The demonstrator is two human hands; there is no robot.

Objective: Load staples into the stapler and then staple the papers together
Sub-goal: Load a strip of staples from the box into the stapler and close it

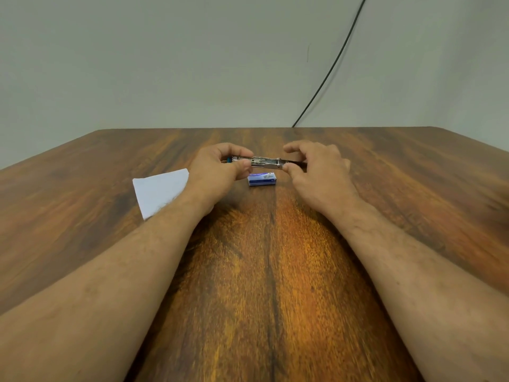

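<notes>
A wooden table (275, 271) fills the lower frame below a pale wall (165, 64) crossed by a black cable (334, 60) at upper right. At centre, the left hand (220, 168) grips one end of the metal stapler (264, 162), fingers curled round it; the right hand (316, 168) pinches the other end between thumb and forefinger. White papers (159, 191) lie left of centre, partly under the left forearm. A small blue staple box (262, 179) sits just below the stapler.

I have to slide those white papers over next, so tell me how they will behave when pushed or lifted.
The papers look thin and flat on the table, so they are probably light and floppy when lifted by one edge. On the smooth wood they would likely slide easily and may fan apart, since nothing visibly binds them. The left hand's forearm crosses one corner and could drag it.
</notes>
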